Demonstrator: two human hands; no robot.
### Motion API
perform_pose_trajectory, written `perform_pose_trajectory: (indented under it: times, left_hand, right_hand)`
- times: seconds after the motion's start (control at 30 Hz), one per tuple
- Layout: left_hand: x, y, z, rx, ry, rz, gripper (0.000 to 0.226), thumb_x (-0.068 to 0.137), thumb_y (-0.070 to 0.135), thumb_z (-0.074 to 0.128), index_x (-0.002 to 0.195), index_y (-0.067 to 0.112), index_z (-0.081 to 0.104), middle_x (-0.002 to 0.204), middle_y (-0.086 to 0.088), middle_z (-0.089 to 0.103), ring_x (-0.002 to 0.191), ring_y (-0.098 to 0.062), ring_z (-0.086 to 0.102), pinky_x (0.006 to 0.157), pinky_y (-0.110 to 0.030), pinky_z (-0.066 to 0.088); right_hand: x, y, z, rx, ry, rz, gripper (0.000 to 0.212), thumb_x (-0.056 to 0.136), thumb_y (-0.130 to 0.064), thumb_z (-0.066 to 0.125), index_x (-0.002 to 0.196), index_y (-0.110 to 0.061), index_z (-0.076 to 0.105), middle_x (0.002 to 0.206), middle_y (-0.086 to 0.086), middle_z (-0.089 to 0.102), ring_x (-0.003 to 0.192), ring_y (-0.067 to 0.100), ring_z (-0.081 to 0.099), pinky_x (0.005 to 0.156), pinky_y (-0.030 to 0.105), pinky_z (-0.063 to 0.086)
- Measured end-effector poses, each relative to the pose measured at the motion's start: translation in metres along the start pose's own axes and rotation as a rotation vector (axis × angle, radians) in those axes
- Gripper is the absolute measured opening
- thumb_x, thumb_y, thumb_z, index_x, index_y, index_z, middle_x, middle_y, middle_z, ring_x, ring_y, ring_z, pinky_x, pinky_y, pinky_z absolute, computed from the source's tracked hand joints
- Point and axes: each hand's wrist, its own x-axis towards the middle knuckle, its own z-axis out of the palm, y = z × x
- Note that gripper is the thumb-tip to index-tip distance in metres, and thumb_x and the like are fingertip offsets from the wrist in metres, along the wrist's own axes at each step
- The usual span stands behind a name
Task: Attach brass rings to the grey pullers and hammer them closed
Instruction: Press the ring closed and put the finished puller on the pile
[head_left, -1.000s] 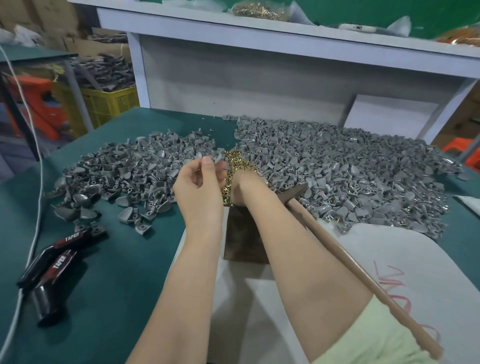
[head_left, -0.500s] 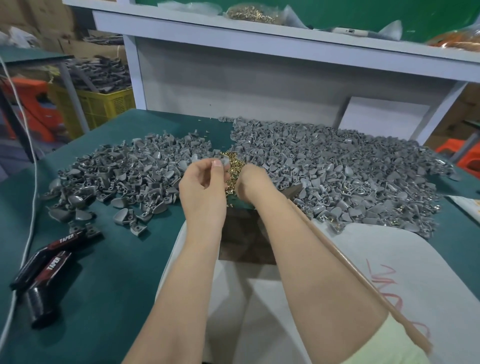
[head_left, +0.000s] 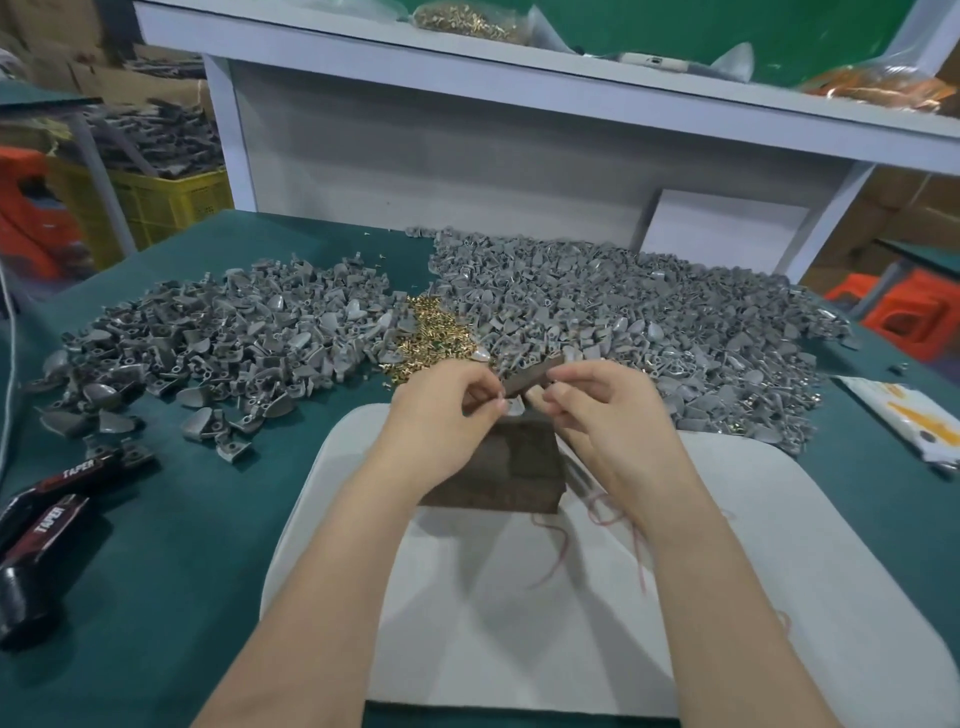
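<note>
Pinching a puller (head_left: 514, 409) tight in left hand (head_left: 447, 410), directly over the block (head_left: 498, 467). Curling right hand (head_left: 610, 415) round the hammer (head_left: 535, 375) shaft, with the head poking up between both grips. Right fingertips closed just beside the puller; can't tell if holding a ring. Just beyond the left grip: ring pile (head_left: 431, 338), with puller heaps (head_left: 208, 338) on either side of it. Under the block, below both grips: white pad (head_left: 571, 597).

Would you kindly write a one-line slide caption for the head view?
Left hand and right hand, holding the hammer, pinch a grey puller above the dark block.
</note>
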Motion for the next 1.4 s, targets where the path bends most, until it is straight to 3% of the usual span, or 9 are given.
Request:
perform_pose_trajectory:
  times: [0.13,0.23,0.4,0.47,0.6,0.83,1.07,1.23,1.4]
  left_hand:
    - [-0.002,0.003,-0.001,0.126,-0.082,-0.034,0.009,0.087,0.025,0.065,0.083,0.031,0.060,0.077,0.017,0.053,0.091,-0.015,0.057,0.094,-0.041,0.043]
    - [-0.002,0.003,-0.003,0.164,-0.090,-0.030,0.007,0.087,0.026,0.064,0.083,0.031,0.060,0.083,0.015,0.050,0.095,-0.016,0.055,0.094,-0.043,0.043]
    - [-0.002,0.001,-0.002,0.134,-0.098,-0.018,0.010,0.086,0.021,0.063,0.081,0.030,0.060,0.076,0.019,0.049,0.092,-0.017,0.056,0.094,-0.042,0.044]
    - [-0.002,0.000,-0.002,0.135,-0.099,-0.013,0.010,0.086,0.021,0.063,0.081,0.029,0.061,0.074,0.019,0.049,0.091,-0.018,0.057,0.093,-0.040,0.044]
    - [-0.001,-0.001,-0.002,0.136,-0.094,-0.014,0.006,0.086,0.022,0.063,0.084,0.027,0.065,0.073,0.019,0.050,0.092,-0.018,0.057,0.093,-0.040,0.045]
    - [0.000,-0.002,-0.001,0.149,-0.094,0.002,0.007,0.087,0.024,0.063,0.082,0.028,0.063,0.073,0.018,0.050,0.089,-0.016,0.056,0.089,-0.038,0.046]
    - [0.000,-0.003,0.000,0.158,-0.080,0.022,0.006,0.087,0.022,0.063,0.084,0.024,0.067,0.073,0.018,0.050,0.085,-0.014,0.055,0.084,-0.034,0.048]
    - [0.001,-0.003,0.002,0.169,-0.063,0.042,0.008,0.088,0.021,0.062,0.088,0.020,0.070,0.082,0.007,0.052,0.085,-0.019,0.054,0.080,-0.036,0.047]
    - [0.001,-0.005,0.003,0.191,-0.052,0.055,0.010,0.088,0.021,0.061,0.088,0.018,0.070,0.084,0.006,0.050,0.085,-0.018,0.052,0.078,-0.036,0.045]
  right_hand:
    - [-0.003,0.008,0.006,-0.060,0.000,-0.088,0.018,0.087,0.004,0.060,0.081,-0.014,0.060,0.078,0.008,0.069,0.066,0.012,0.066,0.064,0.022,0.053]
    - [-0.003,0.010,0.014,-0.243,0.022,-0.206,0.019,0.084,-0.006,0.065,0.077,-0.022,0.059,0.077,0.000,0.064,0.075,0.014,0.061,0.074,0.032,0.051]
    - [-0.004,0.010,0.020,-0.313,0.024,-0.235,0.010,0.083,-0.007,0.066,0.082,-0.016,0.061,0.081,0.001,0.066,0.080,0.016,0.062,0.080,0.035,0.052]
    - [-0.004,0.010,0.021,-0.344,0.023,-0.246,0.010,0.083,-0.006,0.066,0.082,-0.016,0.063,0.082,0.000,0.067,0.081,0.015,0.063,0.081,0.030,0.051]
    - [-0.005,0.012,0.023,-0.510,0.010,-0.300,0.009,0.083,-0.010,0.068,0.078,-0.017,0.066,0.082,-0.007,0.058,0.068,-0.002,0.053,0.067,0.005,0.038]
    - [-0.006,0.011,0.024,-0.643,0.003,-0.358,0.006,0.086,-0.010,0.065,0.081,-0.012,0.066,0.084,-0.009,0.048,0.069,-0.003,0.047,0.066,0.003,0.034]
    - [-0.007,0.003,0.025,-0.756,-0.007,-0.318,0.008,0.088,-0.013,0.062,0.080,-0.015,0.064,0.085,-0.007,0.048,0.073,0.009,0.045,0.066,0.017,0.029]
    - [-0.004,-0.013,0.030,-0.962,-0.064,-0.234,0.011,0.091,-0.019,0.057,0.094,-0.014,0.067,0.105,0.004,0.057,0.097,0.024,0.055,0.086,0.033,0.045]
    - [-0.007,-0.017,0.030,-0.947,-0.066,-0.216,0.012,0.091,-0.018,0.056,0.095,-0.013,0.066,0.108,0.006,0.058,0.100,0.026,0.055,0.087,0.036,0.045]
